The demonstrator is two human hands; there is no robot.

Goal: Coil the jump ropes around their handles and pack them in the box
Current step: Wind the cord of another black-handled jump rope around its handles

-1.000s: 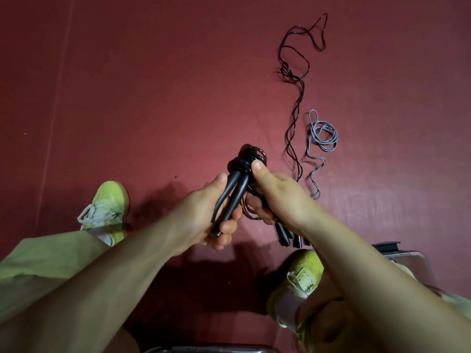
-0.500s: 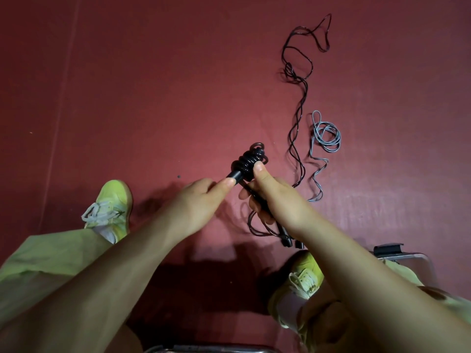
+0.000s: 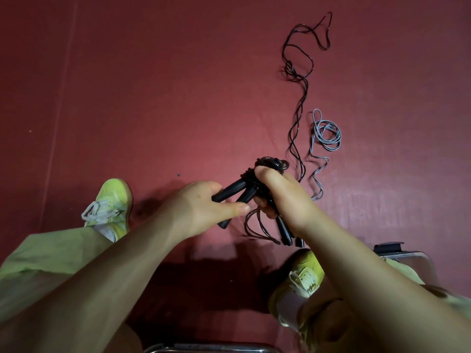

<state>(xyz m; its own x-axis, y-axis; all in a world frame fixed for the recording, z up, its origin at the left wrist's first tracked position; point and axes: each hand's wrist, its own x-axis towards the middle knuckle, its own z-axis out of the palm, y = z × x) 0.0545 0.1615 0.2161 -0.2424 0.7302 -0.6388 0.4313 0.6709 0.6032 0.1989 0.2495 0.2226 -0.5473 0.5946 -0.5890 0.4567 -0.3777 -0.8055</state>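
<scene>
- While my left hand (image 3: 204, 207) curls round two black handles (image 3: 233, 193), my right hand (image 3: 283, 197) grips the coiled black jump rope (image 3: 267, 165) above the red floor (image 3: 153, 98).
- Beyond that bundle, a loose black rope (image 3: 300, 103) and a grey rope (image 3: 327, 135) lie on the floor.
- Near my right shoe (image 3: 304, 273), the box (image 3: 405, 253) shows one corner.

The floor (image 3: 158, 93) was a dark red mat with a faint seam running down its left side. On it, to the right, a black rope (image 3: 298, 98) lay loose in long wavy loops, stretching away from the person. Just beside it, on its right, a grey rope (image 3: 327, 135) lay partly coiled, its tail trailing back in kinks. Two yellow-green shoes stood on the floor, the left shoe (image 3: 109, 207) and the right shoe (image 3: 304, 276). A clear box (image 3: 407, 256) sat at the right edge.
</scene>
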